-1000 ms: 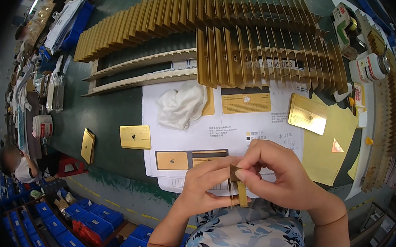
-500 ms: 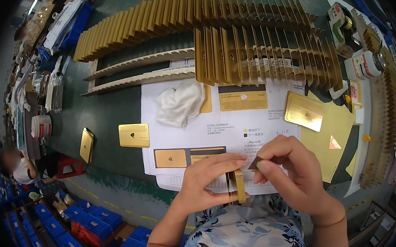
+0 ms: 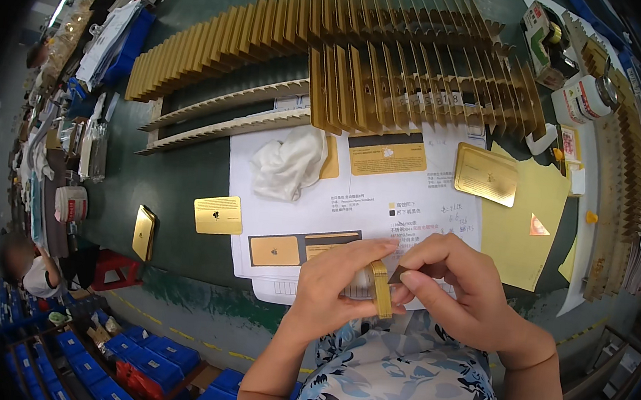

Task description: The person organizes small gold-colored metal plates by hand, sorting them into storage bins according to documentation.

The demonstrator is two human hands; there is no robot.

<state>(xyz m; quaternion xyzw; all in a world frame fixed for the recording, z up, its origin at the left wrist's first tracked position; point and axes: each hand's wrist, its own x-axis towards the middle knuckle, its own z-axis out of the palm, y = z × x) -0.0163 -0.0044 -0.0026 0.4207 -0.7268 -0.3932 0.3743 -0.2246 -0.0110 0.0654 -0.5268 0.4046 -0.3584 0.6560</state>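
My left hand (image 3: 328, 286) grips a thick stack of gold metal cards (image 3: 381, 289) on edge, thumb below and fingers above. Close beside the stack, my right hand (image 3: 461, 288) is closed in a pinch on a small, dark, flat piece (image 3: 397, 273); its kind is not clear. Beneath both hands lie printed sheets (image 3: 365, 211) with card drawings. A crumpled white cloth (image 3: 287, 164) rests on the sheets, partly covering a gold card (image 3: 331, 160). Another stack of gold cards (image 3: 487, 173) lies beyond my right hand.
Slotted racks (image 3: 227, 132) at the back hold rows of upright gold cards (image 3: 259, 27). On the left are a single card (image 3: 218, 215) and a small pile of cards (image 3: 144, 233). A white jar (image 3: 585, 100) and yellow paper (image 3: 518, 248) are at the right.
My right hand has moved slightly left and down, bringing the dark piece against or near the card stack. The stack is turned a little and sits slightly higher.
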